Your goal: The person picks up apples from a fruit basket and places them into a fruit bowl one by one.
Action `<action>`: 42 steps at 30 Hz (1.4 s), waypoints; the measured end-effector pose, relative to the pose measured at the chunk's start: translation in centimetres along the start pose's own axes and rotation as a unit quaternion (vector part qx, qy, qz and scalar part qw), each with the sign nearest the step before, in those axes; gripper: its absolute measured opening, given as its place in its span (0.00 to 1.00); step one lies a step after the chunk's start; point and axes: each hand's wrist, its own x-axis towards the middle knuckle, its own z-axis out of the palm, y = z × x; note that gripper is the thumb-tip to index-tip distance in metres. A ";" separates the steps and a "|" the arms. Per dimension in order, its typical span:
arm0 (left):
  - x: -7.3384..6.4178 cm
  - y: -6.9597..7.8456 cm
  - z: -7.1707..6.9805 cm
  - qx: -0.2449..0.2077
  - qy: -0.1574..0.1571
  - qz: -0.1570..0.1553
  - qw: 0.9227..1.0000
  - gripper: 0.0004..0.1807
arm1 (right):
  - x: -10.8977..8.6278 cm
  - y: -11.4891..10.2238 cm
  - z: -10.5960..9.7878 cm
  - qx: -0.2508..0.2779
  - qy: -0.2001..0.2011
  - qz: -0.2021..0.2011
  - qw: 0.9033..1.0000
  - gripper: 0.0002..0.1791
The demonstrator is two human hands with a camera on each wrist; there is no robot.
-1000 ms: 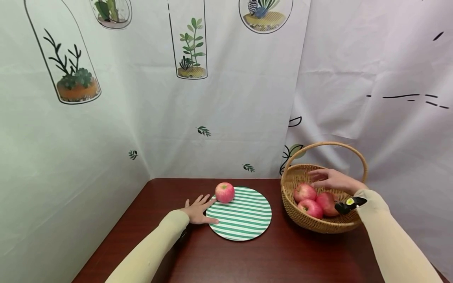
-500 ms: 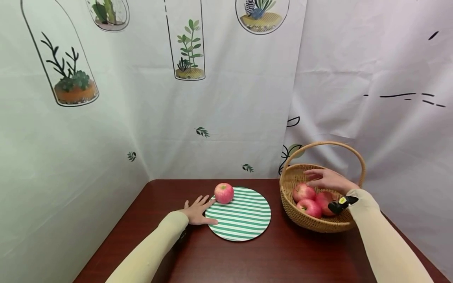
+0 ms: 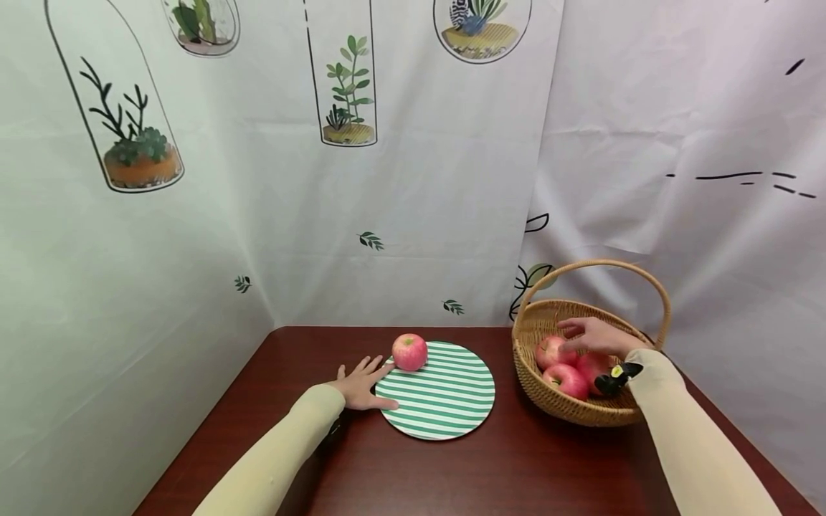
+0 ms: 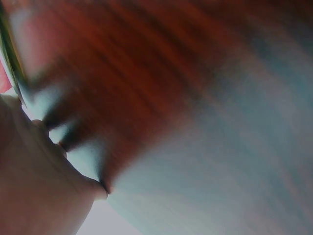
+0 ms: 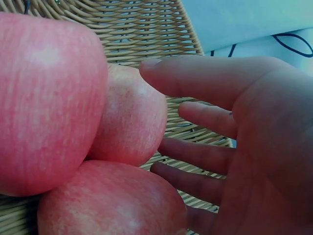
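Note:
My left hand (image 3: 363, 385) rests with spread fingers at the left edge of a flat round mat (image 3: 445, 401) striped green and white. A red apple (image 3: 409, 352) sits on the mat's far left part, close to that hand's index fingertip. Inside a wicker basket (image 3: 532, 383) on the right lie several red apples (image 3: 565, 380). My right hand (image 3: 595, 335) reaches over the basket, holding nothing. In the right wrist view its thumb and parted fingers come up beside the far apple (image 5: 132, 117); whether they touch it I cannot tell.
The basket's tall arched handle (image 3: 600, 262) rises behind the right hand. Dark reddish wooden table (image 3: 490, 473) lies under everything. A white curtain (image 3: 400, 193) printed with plants borders it at the back and sides. Much of the left wrist view is blurred.
My right hand has lowered a little toward the apples in the basket, its fingers bending downward. My left hand, the mat and the apple on it stay where they were.

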 end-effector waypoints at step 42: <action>0.9 -1.1 0.8 -0.011 0.005 0.006 1.000 0.58 | 1.1 -1.0 3.8 0.195 0.000 0.097 0.976 0.45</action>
